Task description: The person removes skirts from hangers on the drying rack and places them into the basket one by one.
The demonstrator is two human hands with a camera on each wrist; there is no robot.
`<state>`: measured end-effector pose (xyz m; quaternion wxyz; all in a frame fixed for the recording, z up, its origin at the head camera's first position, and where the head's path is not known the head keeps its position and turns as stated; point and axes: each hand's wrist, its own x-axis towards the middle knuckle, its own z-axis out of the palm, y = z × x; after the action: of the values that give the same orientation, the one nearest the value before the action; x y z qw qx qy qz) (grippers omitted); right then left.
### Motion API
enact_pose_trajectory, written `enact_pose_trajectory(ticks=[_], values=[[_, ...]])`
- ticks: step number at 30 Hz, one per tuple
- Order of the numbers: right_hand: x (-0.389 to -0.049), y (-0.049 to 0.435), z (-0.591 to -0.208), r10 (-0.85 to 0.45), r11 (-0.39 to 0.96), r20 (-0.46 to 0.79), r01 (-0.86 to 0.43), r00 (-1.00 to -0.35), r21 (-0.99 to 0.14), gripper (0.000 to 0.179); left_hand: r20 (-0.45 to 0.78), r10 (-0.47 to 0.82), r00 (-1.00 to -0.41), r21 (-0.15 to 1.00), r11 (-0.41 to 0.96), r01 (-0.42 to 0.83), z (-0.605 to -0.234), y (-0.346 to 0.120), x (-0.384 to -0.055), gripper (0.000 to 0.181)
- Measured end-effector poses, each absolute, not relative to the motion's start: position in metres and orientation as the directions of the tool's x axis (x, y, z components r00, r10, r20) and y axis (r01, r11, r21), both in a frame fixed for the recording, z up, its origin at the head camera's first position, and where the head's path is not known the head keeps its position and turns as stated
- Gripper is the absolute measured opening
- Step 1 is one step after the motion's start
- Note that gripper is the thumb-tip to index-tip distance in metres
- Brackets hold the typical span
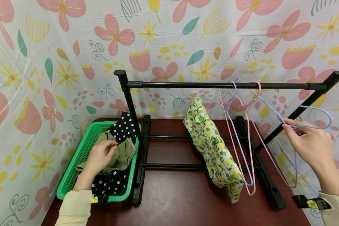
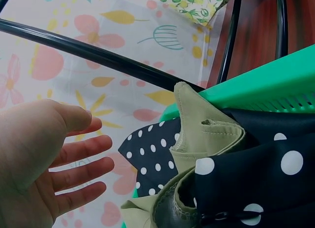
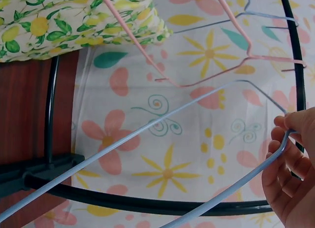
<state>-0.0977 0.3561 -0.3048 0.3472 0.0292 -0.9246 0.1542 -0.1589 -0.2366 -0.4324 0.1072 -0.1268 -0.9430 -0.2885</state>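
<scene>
My right hand (image 1: 310, 141) pinches a light blue clothes hanger (image 3: 160, 120) at its neck, just under the hook. The hanger slants down to the left, off the rail, near the rack's right post. Over the green basket (image 1: 61, 191), my left hand (image 1: 100, 158) hovers with relaxed fingers. Beneath it lies folded olive-green cloth (image 1: 125, 155), with black cloth with white dots (image 1: 122, 125) around it. In the left wrist view, the fingers (image 2: 88, 149) spread loosely beside the cloth and hold nothing.
A black garment rack (image 1: 180, 85) stands on the dark red table (image 1: 169, 194). On its rail hang a bare pink hanger (image 1: 250, 150) and a blue hanger (image 1: 238, 147) with a lemon-print garment (image 1: 212, 147). A flower-print sheet (image 1: 164, 40) covers the walls.
</scene>
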Motion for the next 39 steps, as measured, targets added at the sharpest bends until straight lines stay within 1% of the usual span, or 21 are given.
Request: enact_pose_trajectory(ticks=[3, 6, 9, 11, 14, 17, 18, 21, 26, 29, 34, 39], values=[[-0.106, 0.357, -0.304, 0.023, 0.955, 0.652, -0.176, -0.758, -0.238, 0.026, 0.282, 0.177, -0.943, 0.514, 0.802, 0.304, -0.432, -0.236, -0.159, 0.017], [-0.116, 0.361, -0.306, -0.005, 0.956, 0.647, -0.193, -0.763, -0.22, 0.034, 0.284, 0.177, -0.942, 0.516, 0.8, 0.306, -0.431, -0.235, -0.158, 0.018], [-0.122, 0.36, -0.304, -0.016, 0.954, 0.634, -0.201, -0.773, -0.221, 0.032, 0.287, 0.179, -0.941, 0.512, 0.802, 0.308, -0.431, -0.233, -0.158, 0.018], [-0.125, 0.357, -0.302, -0.032, 0.952, 0.642, -0.219, -0.766, -0.213, 0.025, 0.294, 0.181, -0.939, 0.509, 0.802, 0.314, -0.431, -0.232, -0.159, 0.018], [-0.132, 0.354, -0.298, -0.052, 0.95, 0.665, -0.241, -0.745, -0.196, 0.023, 0.32, 0.181, -0.93, 0.506, 0.797, 0.329, -0.431, -0.23, -0.16, 0.017], [-0.138, 0.353, -0.295, -0.059, 0.951, 0.681, -0.249, -0.73, -0.184, 0.026, 0.353, 0.182, -0.918, 0.516, 0.781, 0.353, -0.432, -0.228, -0.161, 0.016], [-0.139, 0.352, -0.293, -0.057, 0.952, 0.682, -0.245, -0.729, -0.182, 0.03, 0.363, 0.178, -0.914, 0.522, 0.774, 0.358, -0.433, -0.227, -0.161, 0.016], [-0.143, 0.351, -0.289, -0.048, 0.957, 0.676, -0.228, -0.735, -0.179, 0.034, 0.362, 0.167, -0.917, 0.556, 0.751, 0.356, -0.433, -0.223, -0.162, 0.015], [-0.15, 0.347, -0.283, -0.01, 0.968, 0.632, -0.166, -0.775, -0.189, 0.044, 0.328, 0.146, -0.933, 0.611, 0.721, 0.327, -0.43, -0.215, -0.163, 0.015], [-0.152, 0.345, -0.281, -0.001, 0.974, 0.595, -0.136, -0.804, -0.182, 0.049, 0.334, 0.146, -0.931, 0.621, 0.709, 0.334, -0.43, -0.211, -0.164, 0.015], [-0.157, 0.343, -0.279, 0.008, 0.976, 0.54, -0.111, -0.841, -0.187, 0.047, 0.355, 0.147, -0.923, 0.636, 0.686, 0.353, -0.43, -0.206, -0.164, 0.015], [-0.162, 0.344, -0.278, 0.023, 0.975, 0.509, -0.092, -0.86, -0.2, 0.046, 0.369, 0.139, -0.919, 0.649, 0.669, 0.362, -0.431, -0.201, -0.164, 0.014]])
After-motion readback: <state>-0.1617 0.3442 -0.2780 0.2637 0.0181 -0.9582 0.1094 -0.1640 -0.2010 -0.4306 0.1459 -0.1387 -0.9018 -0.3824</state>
